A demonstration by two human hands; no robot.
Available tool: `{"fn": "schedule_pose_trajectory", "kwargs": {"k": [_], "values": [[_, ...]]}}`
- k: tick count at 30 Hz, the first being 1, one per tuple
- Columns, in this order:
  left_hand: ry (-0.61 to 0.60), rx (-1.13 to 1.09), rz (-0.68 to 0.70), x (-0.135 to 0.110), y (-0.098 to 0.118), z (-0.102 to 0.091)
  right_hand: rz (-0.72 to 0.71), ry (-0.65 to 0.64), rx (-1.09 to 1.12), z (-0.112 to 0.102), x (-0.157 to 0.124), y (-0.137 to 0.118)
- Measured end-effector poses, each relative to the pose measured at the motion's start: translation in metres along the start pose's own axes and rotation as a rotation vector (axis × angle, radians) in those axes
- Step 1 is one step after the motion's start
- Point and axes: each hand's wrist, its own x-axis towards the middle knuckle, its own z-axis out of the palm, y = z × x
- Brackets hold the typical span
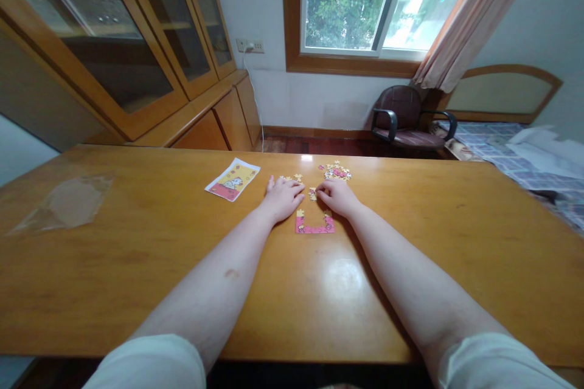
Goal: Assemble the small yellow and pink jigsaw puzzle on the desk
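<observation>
A partly joined jigsaw puzzle point(314, 230) lies on the table, its pink pieces forming a U-shaped border with yellow pieces at the upper ends. Just beyond it, my right hand point(338, 196) has its fingers bent together at a small cluster of yellow jigsaw pieces point(312, 193); the fingertips appear closed on a piece there. My left hand point(281, 199) rests flat with fingers stretched out, left of that cluster. Behind its fingers lie several loose yellow pieces point(297, 177), partly hidden. A heap of mixed pink and yellow pieces point(336, 171) sits beyond my right hand.
A picture sheet point(233, 180) in yellow and pink lies left of my left hand. Clear plastic wrap point(68, 202) is at the table's left. Past the wooden table point(173, 292) stand a glass-door cabinet point(177, 85), an office chair point(406, 115) and a bed point(493, 149).
</observation>
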Motion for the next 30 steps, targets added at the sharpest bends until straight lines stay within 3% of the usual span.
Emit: {"fn": "schedule_pose_trajectory", "kwargs": {"k": [4, 9, 17, 21, 25, 30], "values": [[0.03, -0.054, -0.039, 0.001, 0.0, -0.002, 0.001, 0.005, -0.001, 0.0, 0.0, 0.0], [0.16, -0.03, -0.073, -0.001, 0.001, -0.006, 0.0, 0.0, 0.002, -0.001, 0.0, -0.001], [0.12, -0.01, -0.094, 0.0, -0.003, -0.002, 0.003, -0.011, 0.003, -0.001, 0.0, -0.001], [0.263, -0.169, -0.152, 0.004, -0.018, -0.004, 0.008, -0.009, 0.015, -0.001, 0.0, 0.0], [0.509, -0.321, -0.347, 0.006, -0.039, -0.009, 0.016, -0.003, 0.015, -0.001, 0.0, 0.002], [0.514, -0.391, -0.528, 0.003, -0.061, -0.013, 0.022, 0.008, 0.019, -0.001, 0.0, 0.002]]}}
